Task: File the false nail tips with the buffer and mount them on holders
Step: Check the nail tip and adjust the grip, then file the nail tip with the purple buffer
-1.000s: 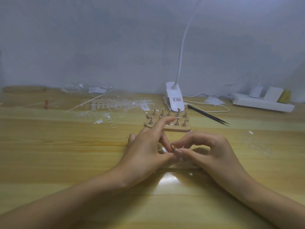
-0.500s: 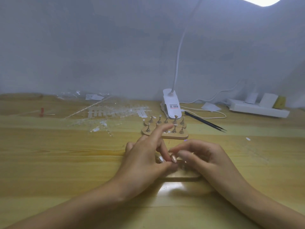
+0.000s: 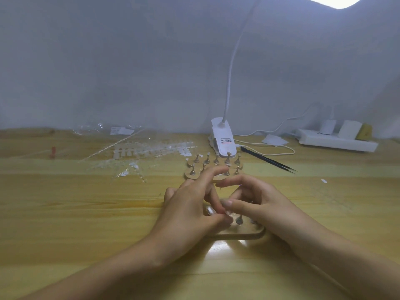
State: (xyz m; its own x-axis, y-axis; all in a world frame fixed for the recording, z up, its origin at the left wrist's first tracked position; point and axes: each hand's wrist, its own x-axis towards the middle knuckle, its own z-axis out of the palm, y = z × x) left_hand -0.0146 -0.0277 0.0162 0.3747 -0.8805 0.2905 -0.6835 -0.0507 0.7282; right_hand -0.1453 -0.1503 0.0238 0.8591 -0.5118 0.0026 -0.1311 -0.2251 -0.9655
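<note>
My left hand (image 3: 190, 210) and my right hand (image 3: 263, 205) meet over a near wooden base (image 3: 240, 234) that carries small metal holders (image 3: 239, 220). The left thumb and fingers pinch a small clear nail tip (image 3: 226, 213) just above a holder; the tip is mostly hidden. My right thumb presses against that same spot, while its index finger arches up, apart from the thumb. A second wooden base (image 3: 190, 176) with several holders stands farther back. No buffer is visible.
Clear strips of nail tips (image 3: 151, 149) lie scattered at the back left, beside a small red object (image 3: 52, 150). A white clip lamp (image 3: 223, 139), black tweezers (image 3: 268, 159) and a power strip (image 3: 337, 143) sit at the back right. One loose tip (image 3: 324, 181) lies to the right.
Both hands have dropped onto the near base. My right index finger has lifted away from its thumb, which now presses at the left fingertips. The view has tilted upward.
</note>
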